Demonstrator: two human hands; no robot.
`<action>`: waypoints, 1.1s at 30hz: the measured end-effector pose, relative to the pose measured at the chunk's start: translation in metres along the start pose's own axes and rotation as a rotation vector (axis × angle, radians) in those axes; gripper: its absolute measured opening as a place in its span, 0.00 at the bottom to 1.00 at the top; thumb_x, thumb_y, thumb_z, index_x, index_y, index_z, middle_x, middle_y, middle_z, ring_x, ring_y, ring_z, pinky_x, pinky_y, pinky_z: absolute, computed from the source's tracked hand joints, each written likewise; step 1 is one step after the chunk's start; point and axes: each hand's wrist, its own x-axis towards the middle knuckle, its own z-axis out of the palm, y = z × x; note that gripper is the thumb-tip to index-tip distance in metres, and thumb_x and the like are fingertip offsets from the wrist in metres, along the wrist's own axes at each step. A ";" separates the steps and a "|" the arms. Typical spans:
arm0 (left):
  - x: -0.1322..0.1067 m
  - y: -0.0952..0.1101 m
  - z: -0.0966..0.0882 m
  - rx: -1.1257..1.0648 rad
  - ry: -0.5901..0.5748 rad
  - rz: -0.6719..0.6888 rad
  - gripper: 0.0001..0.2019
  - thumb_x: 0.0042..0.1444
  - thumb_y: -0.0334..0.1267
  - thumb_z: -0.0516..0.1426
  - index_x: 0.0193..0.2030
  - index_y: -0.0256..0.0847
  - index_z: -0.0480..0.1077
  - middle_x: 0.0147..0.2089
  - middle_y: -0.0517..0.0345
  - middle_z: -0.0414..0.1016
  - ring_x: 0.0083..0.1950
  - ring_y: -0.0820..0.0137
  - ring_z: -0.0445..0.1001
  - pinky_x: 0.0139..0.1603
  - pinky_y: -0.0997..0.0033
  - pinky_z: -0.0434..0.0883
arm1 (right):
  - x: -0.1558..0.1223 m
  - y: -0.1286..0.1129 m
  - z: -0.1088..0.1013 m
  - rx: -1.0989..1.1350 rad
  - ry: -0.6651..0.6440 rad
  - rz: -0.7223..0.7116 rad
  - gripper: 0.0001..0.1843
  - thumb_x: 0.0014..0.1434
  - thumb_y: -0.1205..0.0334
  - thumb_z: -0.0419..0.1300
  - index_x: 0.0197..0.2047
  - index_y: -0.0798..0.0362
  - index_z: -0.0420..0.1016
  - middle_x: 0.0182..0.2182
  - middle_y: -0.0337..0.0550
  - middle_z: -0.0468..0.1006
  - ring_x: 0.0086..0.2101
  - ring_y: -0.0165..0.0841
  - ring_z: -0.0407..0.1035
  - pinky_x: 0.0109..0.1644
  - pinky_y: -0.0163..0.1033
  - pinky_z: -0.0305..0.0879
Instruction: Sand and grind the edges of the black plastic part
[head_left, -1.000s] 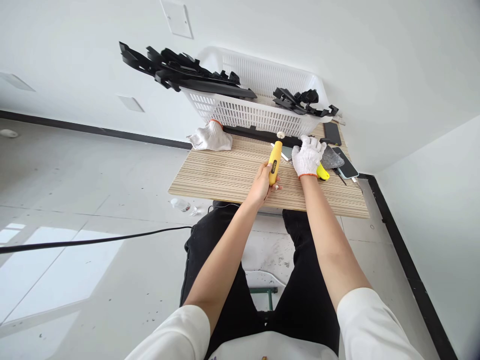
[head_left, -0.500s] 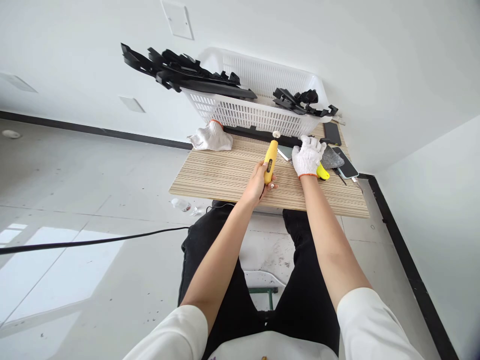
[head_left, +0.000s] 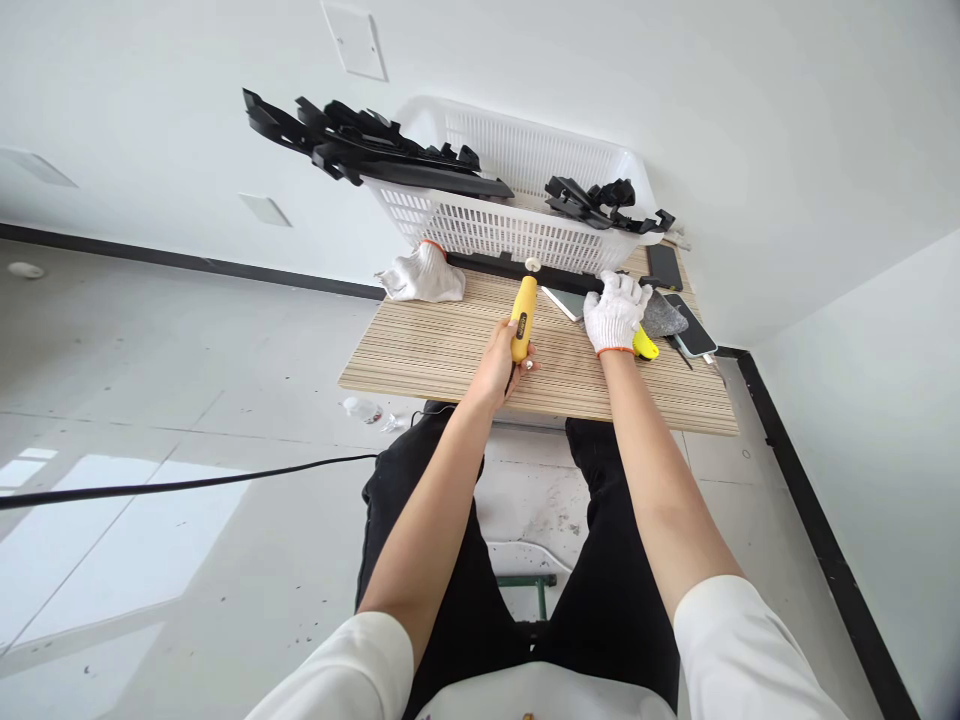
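Note:
In my bare left hand [head_left: 496,368] is a yellow handheld rotary tool [head_left: 523,320] with a small round white tip, fingers wrapped around its body. The tip is at the long black plastic strip [head_left: 480,264] lying along the table in front of the basket; whether they touch I cannot tell. My right hand [head_left: 616,310], in a white knitted glove with an orange cuff, grips the strip near its right end, its fingertips partly hidden. Just beside the glove are a yellow-handled tool [head_left: 645,345] and a grey cloth-like piece [head_left: 664,315].
A white plastic basket [head_left: 517,225] at the back holds black plastic parts [head_left: 390,155] jutting out left. A crumpled white glove [head_left: 424,275] lies left. Phones [head_left: 690,325] sit on the table's right side. A black cable [head_left: 187,484] stretches left above the floor.
My left hand has moved the yellow rotary tool leftward along the black strip. My right hand stays where it was on the strip.

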 end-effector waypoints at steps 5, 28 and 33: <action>0.003 0.002 -0.008 -0.025 0.013 0.023 0.06 0.73 0.40 0.50 0.45 0.43 0.63 0.27 0.62 0.68 0.20 0.78 0.61 0.26 0.81 0.68 | 0.000 -0.001 -0.001 -0.013 -0.010 0.009 0.22 0.63 0.63 0.53 0.59 0.54 0.73 0.51 0.52 0.74 0.55 0.47 0.65 0.71 0.67 0.41; 0.010 0.014 -0.021 -0.123 0.169 0.087 0.08 0.72 0.43 0.52 0.42 0.42 0.64 0.27 0.62 0.68 0.20 0.78 0.62 0.28 0.79 0.72 | -0.001 -0.003 -0.005 -0.002 -0.031 0.023 0.21 0.63 0.64 0.54 0.59 0.54 0.73 0.52 0.50 0.74 0.57 0.45 0.64 0.73 0.62 0.40; 0.010 0.015 -0.022 -0.147 0.191 0.122 0.08 0.71 0.43 0.54 0.41 0.43 0.64 0.27 0.62 0.68 0.20 0.78 0.62 0.27 0.79 0.71 | -0.001 -0.003 -0.003 0.000 -0.020 0.022 0.21 0.63 0.64 0.54 0.58 0.53 0.73 0.52 0.50 0.73 0.56 0.45 0.64 0.73 0.63 0.40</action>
